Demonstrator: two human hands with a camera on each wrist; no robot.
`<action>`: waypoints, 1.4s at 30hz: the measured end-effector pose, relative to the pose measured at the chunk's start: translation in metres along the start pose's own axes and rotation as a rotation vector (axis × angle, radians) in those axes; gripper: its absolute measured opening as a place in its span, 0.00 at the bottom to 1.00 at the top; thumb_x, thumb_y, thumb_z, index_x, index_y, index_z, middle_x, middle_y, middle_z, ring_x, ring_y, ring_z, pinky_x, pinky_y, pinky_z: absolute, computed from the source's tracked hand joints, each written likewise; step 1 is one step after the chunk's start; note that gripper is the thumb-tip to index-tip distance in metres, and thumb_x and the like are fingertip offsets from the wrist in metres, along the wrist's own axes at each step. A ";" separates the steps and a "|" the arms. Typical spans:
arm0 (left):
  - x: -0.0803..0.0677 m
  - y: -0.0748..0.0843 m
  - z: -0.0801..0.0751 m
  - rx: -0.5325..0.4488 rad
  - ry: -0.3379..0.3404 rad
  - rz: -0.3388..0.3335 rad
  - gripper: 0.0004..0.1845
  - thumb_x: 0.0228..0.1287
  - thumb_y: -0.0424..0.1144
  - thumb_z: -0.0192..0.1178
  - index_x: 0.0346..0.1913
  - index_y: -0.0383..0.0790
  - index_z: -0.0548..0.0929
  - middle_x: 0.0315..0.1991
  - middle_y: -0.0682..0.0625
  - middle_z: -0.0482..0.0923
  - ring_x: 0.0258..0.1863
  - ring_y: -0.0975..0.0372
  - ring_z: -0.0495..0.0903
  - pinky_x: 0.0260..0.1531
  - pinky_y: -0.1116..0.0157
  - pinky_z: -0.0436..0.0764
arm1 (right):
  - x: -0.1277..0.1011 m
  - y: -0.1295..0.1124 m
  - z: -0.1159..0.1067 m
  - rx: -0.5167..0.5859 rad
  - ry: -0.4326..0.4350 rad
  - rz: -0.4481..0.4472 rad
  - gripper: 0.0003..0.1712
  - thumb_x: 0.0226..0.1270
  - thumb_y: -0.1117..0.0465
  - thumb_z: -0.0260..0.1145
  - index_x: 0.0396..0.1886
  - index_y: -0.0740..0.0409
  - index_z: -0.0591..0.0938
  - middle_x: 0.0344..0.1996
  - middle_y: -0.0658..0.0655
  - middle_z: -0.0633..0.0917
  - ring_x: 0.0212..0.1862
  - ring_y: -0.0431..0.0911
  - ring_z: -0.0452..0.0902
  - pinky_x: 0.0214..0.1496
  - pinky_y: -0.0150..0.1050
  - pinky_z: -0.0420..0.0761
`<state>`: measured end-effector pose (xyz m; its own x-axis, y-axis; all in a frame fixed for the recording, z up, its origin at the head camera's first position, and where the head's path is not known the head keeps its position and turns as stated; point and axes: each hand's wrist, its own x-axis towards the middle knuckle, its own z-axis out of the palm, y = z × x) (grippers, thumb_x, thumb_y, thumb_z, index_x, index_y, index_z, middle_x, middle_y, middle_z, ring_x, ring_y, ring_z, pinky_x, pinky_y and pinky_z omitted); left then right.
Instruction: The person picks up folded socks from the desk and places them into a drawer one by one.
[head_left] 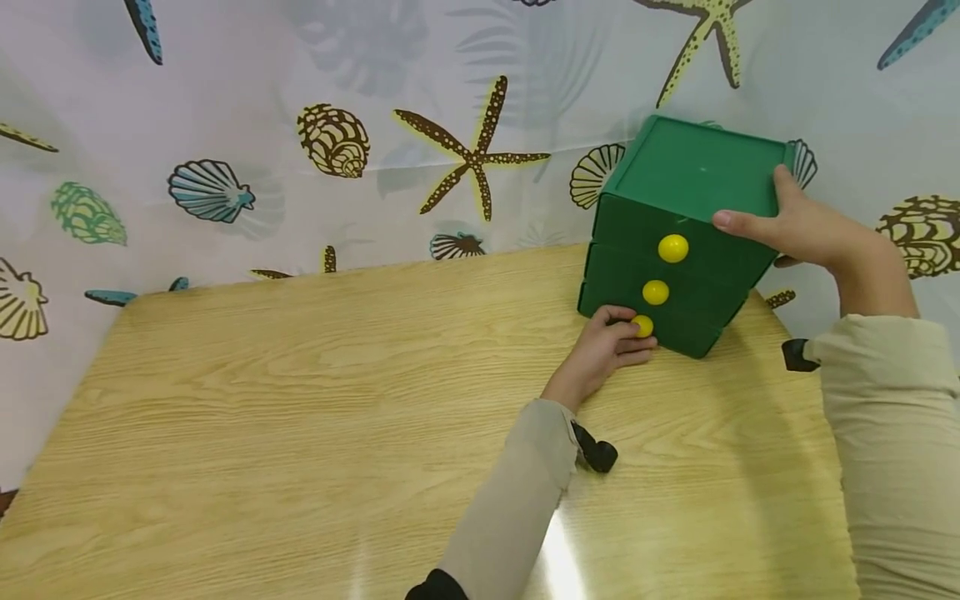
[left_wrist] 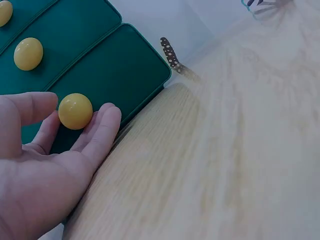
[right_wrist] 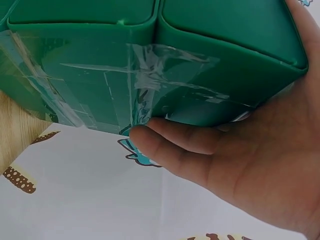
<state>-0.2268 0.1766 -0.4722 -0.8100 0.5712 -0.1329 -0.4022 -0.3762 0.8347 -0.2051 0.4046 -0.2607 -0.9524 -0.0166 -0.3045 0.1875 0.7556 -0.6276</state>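
A green drawer box (head_left: 693,179) with three stacked drawers stands on the wooden table, each drawer bearing a round yellow knob. At the lowest drawer, my left hand (head_left: 600,354) holds the bottom knob (left_wrist: 75,111), with thumb and fingers around it. That drawer's front (left_wrist: 132,72) sits flush with the one above. My right hand (head_left: 821,229) rests spread on the box's upper right edge, its thumb along the front top edge. In the right wrist view, two straight fingers (right_wrist: 175,152) lie against the side, where clear tape (right_wrist: 145,82) crosses the drawer seams.
The wooden table (head_left: 300,417) stretches to the left and in front of the box. Behind it hangs a white cloth (head_left: 390,192) printed with starfish and shells, close to the back of the box. A black strap (head_left: 596,450) is at my left wrist.
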 end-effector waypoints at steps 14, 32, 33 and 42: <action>0.006 0.006 -0.017 0.025 -0.034 -0.011 0.09 0.79 0.26 0.44 0.49 0.33 0.77 0.42 0.40 0.77 0.50 0.40 0.82 0.51 0.49 0.80 | -0.001 0.003 0.001 -0.014 0.016 0.009 0.67 0.70 0.30 0.53 0.71 0.56 0.12 0.74 0.74 0.23 0.72 0.78 0.43 0.59 0.69 0.69; 0.000 0.005 -0.007 0.208 -0.050 0.073 0.14 0.77 0.26 0.47 0.60 0.27 0.73 0.49 0.38 0.79 0.55 0.38 0.79 0.48 0.55 0.83 | -0.005 0.004 -0.002 0.006 0.022 0.026 0.66 0.71 0.30 0.52 0.70 0.53 0.11 0.73 0.71 0.19 0.73 0.78 0.40 0.60 0.70 0.67; -0.001 0.005 -0.006 0.222 -0.052 0.077 0.14 0.77 0.26 0.47 0.61 0.27 0.73 0.49 0.39 0.79 0.55 0.38 0.79 0.48 0.55 0.83 | -0.005 0.004 -0.002 0.007 0.023 0.023 0.66 0.71 0.30 0.52 0.70 0.54 0.11 0.73 0.72 0.19 0.72 0.78 0.40 0.60 0.70 0.67; -0.007 -0.004 0.005 0.779 0.238 0.463 0.13 0.73 0.28 0.51 0.55 0.38 0.79 0.43 0.50 0.77 0.39 0.60 0.78 0.39 0.69 0.76 | -0.001 0.001 0.004 -0.008 0.014 0.014 0.66 0.71 0.30 0.51 0.70 0.54 0.11 0.73 0.67 0.16 0.75 0.75 0.34 0.61 0.68 0.68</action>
<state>-0.2175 0.1778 -0.4723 -0.9187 0.2899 0.2680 0.3115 0.1152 0.9432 -0.2026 0.4031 -0.2634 -0.9530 0.0031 -0.3028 0.1987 0.7609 -0.6177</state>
